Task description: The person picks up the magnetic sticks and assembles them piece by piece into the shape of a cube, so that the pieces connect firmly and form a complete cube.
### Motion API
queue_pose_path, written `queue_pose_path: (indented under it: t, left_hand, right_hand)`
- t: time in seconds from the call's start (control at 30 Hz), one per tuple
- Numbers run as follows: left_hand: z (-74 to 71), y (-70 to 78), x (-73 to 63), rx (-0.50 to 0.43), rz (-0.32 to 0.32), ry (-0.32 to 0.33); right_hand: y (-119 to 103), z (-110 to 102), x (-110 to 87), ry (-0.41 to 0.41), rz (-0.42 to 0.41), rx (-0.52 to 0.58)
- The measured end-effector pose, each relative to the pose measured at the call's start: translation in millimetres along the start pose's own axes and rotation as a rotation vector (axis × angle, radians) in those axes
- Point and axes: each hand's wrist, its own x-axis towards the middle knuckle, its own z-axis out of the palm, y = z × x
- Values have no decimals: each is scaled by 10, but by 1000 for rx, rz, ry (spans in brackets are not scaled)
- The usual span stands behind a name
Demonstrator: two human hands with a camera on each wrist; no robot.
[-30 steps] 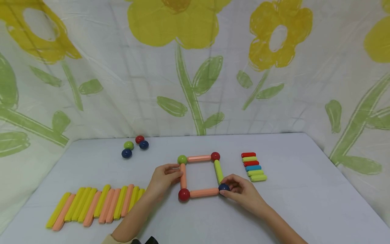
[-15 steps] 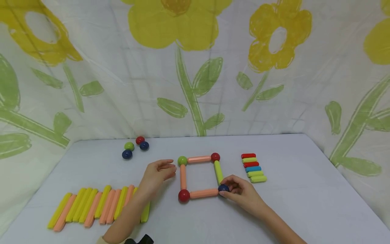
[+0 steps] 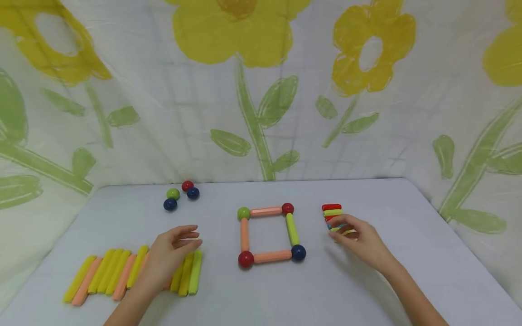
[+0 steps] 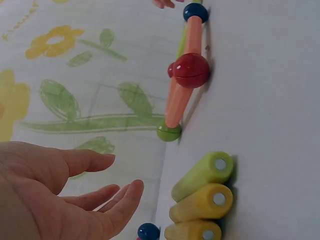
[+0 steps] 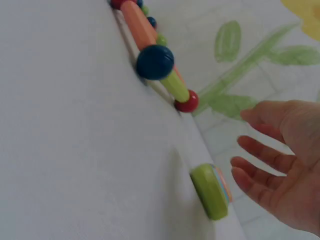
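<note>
A square of rods and balls lies mid-table: salmon rods point(image 3: 272, 256), a light green rod point(image 3: 292, 229), and a navy ball point(image 3: 298, 252), red ball point(image 3: 246, 259), green ball point(image 3: 244, 213) and second red ball point(image 3: 287, 208) at its corners. My left hand point(image 3: 169, 253) hovers over the right part of a row of long rods point(image 3: 195, 271), fingers loosely bent and holding nothing. Off to the right, my right hand point(image 3: 363, 240) is above the short rods point(image 3: 332, 207), hiding some of them. Its fingers point(image 5: 260, 152) are apart, with nothing between them in the right wrist view.
Loose balls cluster at the table's back left, among them a green ball point(image 3: 173, 194) and a navy ball point(image 3: 170, 204). Rod ends point(image 4: 220, 164) show round metal discs. A flower-printed cloth point(image 3: 195, 113) hangs behind the white table point(image 3: 408, 217).
My right hand has let go of the navy corner ball and moved right to the short rods. My left hand has left the square's left side and drawn back left toward the long rods.
</note>
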Motion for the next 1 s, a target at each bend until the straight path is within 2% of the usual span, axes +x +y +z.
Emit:
queue_pose_path:
  t: [0.17, 0.37, 0.53, 0.63, 0.73, 1.0]
  left_hand:
    - [-21, -156, -84, 127, 36, 4]
    - [89, -256, -139, 145, 53, -26]
    - [231, -241, -122, 83, 75, -38]
    - [311, -219, -97, 93, 81, -59]
    - [374, -223, -85, 97, 73, -94]
    - [435, -340, -93, 107, 146, -191]
  right_hand:
    - [140, -270, -38, 12, 14, -115]
    - [341, -400, -54, -55, 48, -104]
    - [478, -396, -53, -101, 62, -75]
    - [529, -371, -48, -105, 70, -66]
    - [544, -337, -47, -90, 67, -69]
    - [494, -254, -57, -49, 99, -92]
